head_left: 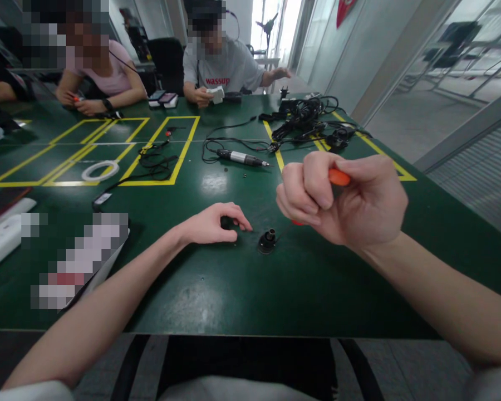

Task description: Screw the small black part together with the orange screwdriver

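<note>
My right hand is raised above the table, its fingers wrapped round an orange-handled tool. Most of that tool is hidden in the fist, so its kind does not show; another bit of orange peeks out below the fingers. My left hand rests on the green table with fingers loosely curved and apart, holding nothing. Just right of its fingertips stands a small black round part with a metal collar on top. It touches neither hand.
Beyond my hands lies a black-and-silver pen-shaped tool with a cord. Tangled black cables are at the back right. A white ring and a black cable lie near yellow tape. White power strips are left. Two people sit opposite.
</note>
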Demonstrator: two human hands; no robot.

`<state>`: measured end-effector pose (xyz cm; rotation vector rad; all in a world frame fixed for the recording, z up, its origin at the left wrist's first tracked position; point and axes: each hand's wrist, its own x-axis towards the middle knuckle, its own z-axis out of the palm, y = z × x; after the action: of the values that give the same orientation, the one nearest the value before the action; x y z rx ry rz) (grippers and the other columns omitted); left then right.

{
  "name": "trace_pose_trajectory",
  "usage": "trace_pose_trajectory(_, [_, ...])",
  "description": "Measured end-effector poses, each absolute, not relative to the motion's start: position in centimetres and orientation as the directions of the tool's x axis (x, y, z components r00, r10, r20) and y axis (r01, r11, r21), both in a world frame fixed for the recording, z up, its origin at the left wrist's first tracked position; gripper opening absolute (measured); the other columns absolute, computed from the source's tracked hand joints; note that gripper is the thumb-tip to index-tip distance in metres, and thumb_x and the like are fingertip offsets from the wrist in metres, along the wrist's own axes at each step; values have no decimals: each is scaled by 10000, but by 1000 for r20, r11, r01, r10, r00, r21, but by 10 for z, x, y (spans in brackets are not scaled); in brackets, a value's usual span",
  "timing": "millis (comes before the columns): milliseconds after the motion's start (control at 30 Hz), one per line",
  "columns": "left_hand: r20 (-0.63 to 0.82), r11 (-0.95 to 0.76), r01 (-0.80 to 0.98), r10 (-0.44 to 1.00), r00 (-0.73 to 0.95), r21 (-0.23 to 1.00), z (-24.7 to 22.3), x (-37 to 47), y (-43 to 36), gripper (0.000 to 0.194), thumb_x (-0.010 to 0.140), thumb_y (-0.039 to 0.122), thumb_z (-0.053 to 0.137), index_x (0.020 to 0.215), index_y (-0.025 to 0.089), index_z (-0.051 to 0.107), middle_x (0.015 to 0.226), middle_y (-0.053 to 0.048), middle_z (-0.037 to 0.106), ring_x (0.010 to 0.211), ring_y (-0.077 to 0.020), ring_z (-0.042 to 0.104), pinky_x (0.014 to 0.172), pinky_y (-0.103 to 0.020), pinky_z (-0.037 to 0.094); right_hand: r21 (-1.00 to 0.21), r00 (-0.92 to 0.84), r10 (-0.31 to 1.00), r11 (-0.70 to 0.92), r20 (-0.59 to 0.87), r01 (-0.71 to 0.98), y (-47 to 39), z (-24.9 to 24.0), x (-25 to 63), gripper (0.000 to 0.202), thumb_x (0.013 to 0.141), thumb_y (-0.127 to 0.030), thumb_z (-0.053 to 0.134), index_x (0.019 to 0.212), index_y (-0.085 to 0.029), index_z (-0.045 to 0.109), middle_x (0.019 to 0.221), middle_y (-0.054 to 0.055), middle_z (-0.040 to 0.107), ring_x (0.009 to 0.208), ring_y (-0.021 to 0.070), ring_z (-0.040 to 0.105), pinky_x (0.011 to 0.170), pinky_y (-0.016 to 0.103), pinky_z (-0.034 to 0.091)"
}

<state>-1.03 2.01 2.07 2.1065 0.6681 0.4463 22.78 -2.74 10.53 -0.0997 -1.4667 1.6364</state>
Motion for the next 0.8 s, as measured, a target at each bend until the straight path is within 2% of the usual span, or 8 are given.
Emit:
trace_pose_trajectory(67, [18, -508, 343, 580, 815, 790, 24, -17, 26, 300, 729, 95, 702, 983, 203, 822, 1018, -30, 739, 993, -191, 637, 959, -328, 489, -828, -592, 638, 135, 492, -543, -28, 106, 227, 475, 1033, -435, 529, 625, -224, 410, 569, -34, 426, 480, 108, 369, 469, 257, 361])
trace_pose_trajectory(167, [-29, -529, 377, 553, 833, 760, 27, -22, 30, 189, 747, 205, 828, 934, 231, 829, 1100, -29, 710, 1078, -206, 637, 1066, -357, 440, -842, -625, 630, 88, 461, -532, -30, 106, 228, 490, 1035, -480, 499, 624, -229, 410, 520, -59, 343, 441, 98, 275, 444, 250, 303])
trace_pose_trajectory(300, [-58, -560, 409, 539, 841, 720, 26, -21, 32, 104, 773, 301, 887, 853, 252, 843, 1082, -20, 675, 1076, -192, 627, 1081, -347, 406, -849, -660, 621, 17, 423, -528, -30, 106, 231, 405, 972, -485, 569, 698, -237, 403, 523, -88, 313, 422, 85, 242, 451, 237, 325])
trace_pose_trajectory(367, [-49, -581, 419, 545, 837, 698, 23, -20, 32, 54, 807, 303, 868, 822, 257, 844, 1047, -17, 670, 1055, -183, 626, 1063, -338, 404, -851, -660, 621, 23, 423, -524, -31, 107, 232, 357, 941, -483, 593, 739, -238, 428, 526, -94, 321, 421, 85, 240, 452, 235, 316])
trace_pose_trajectory(500, [15, -591, 427, 596, 803, 685, 16, -12, 29, 77, 866, 303, 812, 851, 230, 833, 973, -20, 694, 968, -171, 636, 963, -312, 446, -861, -626, 662, 59, 413, -505, -33, 108, 230, 283, 948, -443, 555, 772, -244, 456, 525, -89, 340, 422, 100, 237, 453, 246, 282])
trace_pose_trajectory(600, [98, -587, 430, 660, 745, 686, 9, -4, 23, 133, 932, 287, 731, 886, 189, 808, 861, -28, 714, 845, -164, 627, 823, -293, 459, -872, -619, 670, 90, 411, -481, -34, 108, 228, 315, 968, -449, 520, 736, -246, 454, 522, -71, 358, 428, 111, 247, 458, 263, 262])
trace_pose_trajectory(700, [158, -581, 425, 699, 698, 694, 5, 2, 17, 146, 937, 285, 714, 893, 176, 801, 824, -27, 708, 779, -152, 615, 766, -285, 454, -884, -620, 675, 108, 400, -454, -34, 108, 227, 375, 973, -481, 515, 687, -249, 440, 507, -66, 341, 430, 115, 234, 460, 274, 251])
trace_pose_trajectory(800, [167, -510, 406, 754, 635, 758, 4, 4, 15, 199, 946, 327, 693, 893, 164, 793, 831, -28, 721, 759, -144, 620, 735, -276, 459, -890, -609, 695, 100, 383, -445, -35, 106, 228, 388, 964, -516, 517, 691, -254, 431, 493, -85, 278, 423, 108, 185, 457, 273, 240])
